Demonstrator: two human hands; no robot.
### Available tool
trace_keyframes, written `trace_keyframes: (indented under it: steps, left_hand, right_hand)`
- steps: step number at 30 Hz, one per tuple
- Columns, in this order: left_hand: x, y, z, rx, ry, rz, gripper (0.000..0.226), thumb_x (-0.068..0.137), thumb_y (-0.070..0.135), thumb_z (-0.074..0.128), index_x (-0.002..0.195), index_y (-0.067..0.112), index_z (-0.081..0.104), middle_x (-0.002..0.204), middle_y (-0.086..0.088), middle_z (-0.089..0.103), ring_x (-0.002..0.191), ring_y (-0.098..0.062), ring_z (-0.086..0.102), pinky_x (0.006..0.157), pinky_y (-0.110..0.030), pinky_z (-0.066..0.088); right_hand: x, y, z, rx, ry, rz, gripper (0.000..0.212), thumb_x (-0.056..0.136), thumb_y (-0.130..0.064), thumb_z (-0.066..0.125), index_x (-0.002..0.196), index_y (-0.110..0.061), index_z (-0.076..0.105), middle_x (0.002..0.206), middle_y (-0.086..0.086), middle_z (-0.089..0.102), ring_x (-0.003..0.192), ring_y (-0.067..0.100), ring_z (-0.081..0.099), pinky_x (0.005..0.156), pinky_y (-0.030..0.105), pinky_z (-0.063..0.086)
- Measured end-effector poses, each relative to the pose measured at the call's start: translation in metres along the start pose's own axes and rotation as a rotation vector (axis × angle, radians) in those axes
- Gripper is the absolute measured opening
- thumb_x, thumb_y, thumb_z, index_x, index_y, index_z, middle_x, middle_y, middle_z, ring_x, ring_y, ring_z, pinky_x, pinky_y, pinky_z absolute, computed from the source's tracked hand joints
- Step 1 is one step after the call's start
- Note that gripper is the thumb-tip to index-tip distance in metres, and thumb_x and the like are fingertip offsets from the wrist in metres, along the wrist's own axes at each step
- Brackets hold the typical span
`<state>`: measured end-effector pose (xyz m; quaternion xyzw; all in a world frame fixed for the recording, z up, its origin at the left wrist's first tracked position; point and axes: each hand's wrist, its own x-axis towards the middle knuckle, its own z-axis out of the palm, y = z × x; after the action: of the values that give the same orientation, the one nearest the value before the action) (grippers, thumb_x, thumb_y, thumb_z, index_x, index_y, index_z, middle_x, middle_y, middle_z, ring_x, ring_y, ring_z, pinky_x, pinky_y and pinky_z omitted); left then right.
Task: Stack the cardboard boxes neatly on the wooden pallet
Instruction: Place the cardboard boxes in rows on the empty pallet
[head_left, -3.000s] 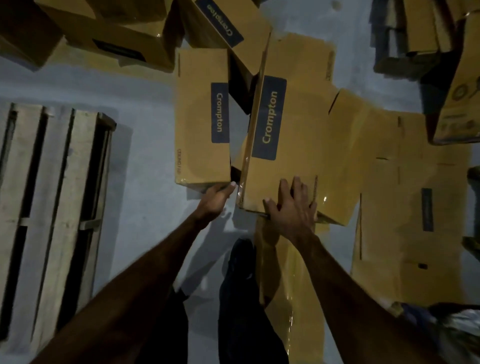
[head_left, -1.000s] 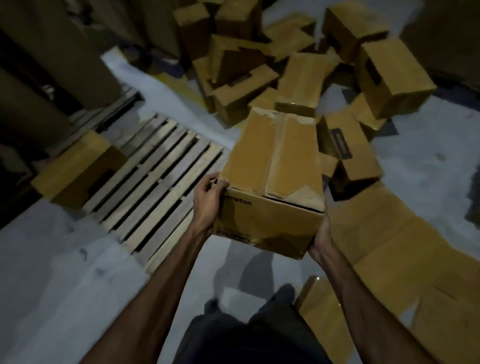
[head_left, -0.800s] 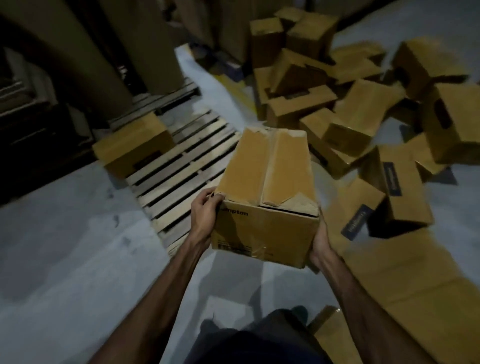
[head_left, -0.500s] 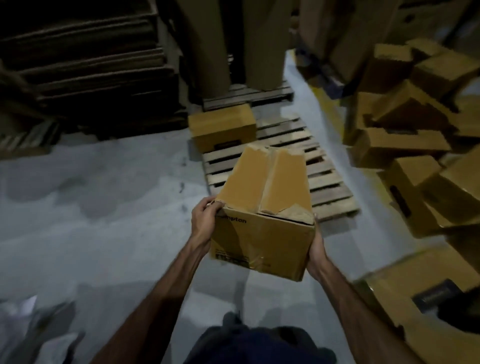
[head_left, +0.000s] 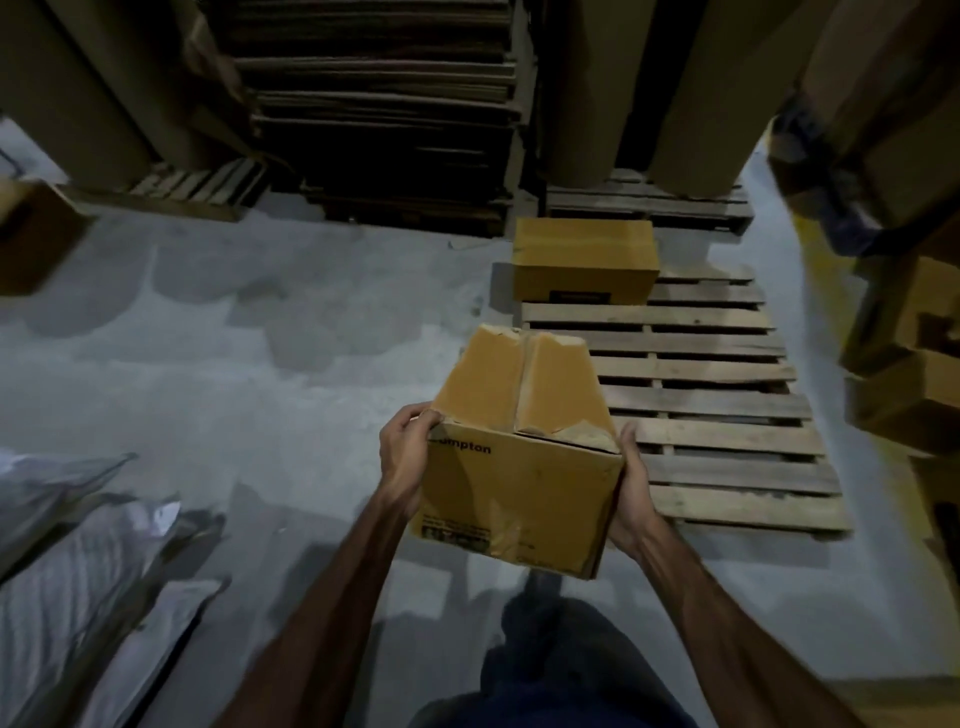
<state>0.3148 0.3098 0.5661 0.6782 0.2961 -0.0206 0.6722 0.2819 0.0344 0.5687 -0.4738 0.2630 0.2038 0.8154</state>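
Observation:
I carry a yellow-brown cardboard box (head_left: 519, 457) with a torn taped top in front of my waist. My left hand (head_left: 402, 457) grips its upper left corner, thumb over the top edge. My right hand (head_left: 631, 488) holds its right side, fingers hidden behind the box. The wooden pallet (head_left: 717, 415) lies on the grey floor just ahead and to the right. One cardboard box (head_left: 584, 260) sits at the pallet's far left corner. The box I hold hangs over the floor beside the pallet's near left edge.
Tall brown cardboard rolls (head_left: 582, 78) and a dark stack of flat sheets (head_left: 379, 104) stand behind the pallet. More boxes (head_left: 909, 374) crowd the right edge. Grey sacks (head_left: 78, 571) lie at the lower left. A second pallet (head_left: 649, 202) sits beyond the first.
I lifted the box off the floor pile, then turned left with it. The pallet has swung from the left of the view to straight ahead on the right, and the pile has left the view.

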Motion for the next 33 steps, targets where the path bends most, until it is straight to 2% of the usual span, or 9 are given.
trace_keyframes:
  steps: [6,8,11,14,19,23,27,30,33]
  left_hand:
    - [0.079,0.012,0.014,0.075,0.04,0.01,0.013,0.084,0.032,0.07,0.09,0.025,0.08,0.099,-0.002,0.077,0.104,-0.031,0.069,0.091,-0.052,0.056]
    - [0.105,0.024,0.027,0.103,0.046,-0.002,0.01,0.085,0.029,0.071,0.088,0.025,0.08,0.098,-0.002,0.077,0.103,-0.03,0.069,0.089,-0.05,0.056]
    - [0.15,0.045,0.05,0.176,-0.003,-0.04,0.021,0.075,0.04,0.072,0.092,0.03,0.08,0.1,0.0,0.077,0.102,-0.03,0.069,0.091,-0.056,0.058]
    - [0.196,0.063,0.08,0.241,-0.084,-0.043,0.033,0.068,0.049,0.072,0.095,0.031,0.081,0.1,-0.001,0.077,0.101,-0.033,0.07,0.091,-0.062,0.059]
    - [0.246,0.087,0.142,0.308,-0.21,-0.026,0.024,0.074,0.041,0.071,0.093,0.029,0.081,0.099,0.0,0.077,0.101,-0.032,0.07,0.092,-0.06,0.059]
    - [0.277,0.102,0.19,0.356,-0.333,-0.008,0.024,0.076,0.04,0.071,0.095,0.028,0.08,0.1,0.0,0.076,0.105,-0.033,0.068,0.093,-0.06,0.056]
    - [0.321,0.12,0.244,0.421,-0.485,0.031,0.025,0.077,0.04,0.069,0.096,0.028,0.08,0.1,0.001,0.077,0.103,-0.029,0.069,0.095,-0.057,0.057]
    - [0.373,0.134,0.286,0.478,-0.615,0.047,0.029,0.073,0.042,0.071,0.096,0.027,0.081,0.101,0.001,0.078,0.104,-0.028,0.07,0.097,-0.059,0.056]
    - [0.43,0.148,0.325,0.494,-0.715,0.03,0.028,0.073,0.035,0.071,0.097,0.024,0.082,0.105,-0.001,0.078,0.108,-0.026,0.07,0.098,-0.055,0.057]
  right_hand:
    - [0.082,-0.021,0.018,-0.018,-0.02,0.026,0.057,0.099,-0.052,0.058,0.142,-0.014,0.062,0.126,0.025,0.071,0.104,0.041,0.072,0.089,0.051,0.059]
    - [0.107,-0.03,0.02,0.023,0.013,0.058,0.056,0.096,-0.045,0.063,0.142,-0.013,0.061,0.125,0.025,0.071,0.098,0.04,0.072,0.085,0.051,0.06]
    - [0.139,-0.041,0.021,0.096,0.059,0.088,0.066,0.085,-0.045,0.069,0.141,-0.01,0.061,0.126,0.027,0.069,0.1,0.041,0.069,0.091,0.056,0.056]
    - [0.168,-0.055,0.016,0.145,0.118,0.061,0.068,0.082,-0.041,0.066,0.14,-0.005,0.06,0.12,0.024,0.07,0.099,0.039,0.068,0.086,0.05,0.058]
    - [0.202,-0.085,0.001,0.213,0.214,-0.001,0.072,0.08,-0.035,0.065,0.143,-0.002,0.055,0.127,0.031,0.066,0.104,0.039,0.065,0.089,0.05,0.054]
    - [0.217,-0.102,-0.01,0.278,0.263,-0.058,0.063,0.085,-0.033,0.062,0.144,-0.013,0.057,0.136,0.027,0.064,0.109,0.04,0.066,0.091,0.052,0.056]
    - [0.243,-0.109,-0.012,0.368,0.375,-0.074,0.055,0.09,-0.032,0.06,0.14,-0.01,0.059,0.125,0.021,0.07,0.105,0.038,0.067,0.082,0.046,0.058]
    - [0.276,-0.12,-0.001,0.43,0.515,-0.048,0.061,0.072,-0.039,0.07,0.127,-0.011,0.068,0.118,0.019,0.071,0.103,0.037,0.066,0.088,0.047,0.05]
    - [0.322,-0.138,0.017,0.481,0.587,-0.102,0.068,0.071,-0.037,0.073,0.134,-0.014,0.063,0.12,0.02,0.071,0.103,0.038,0.065,0.086,0.05,0.051]
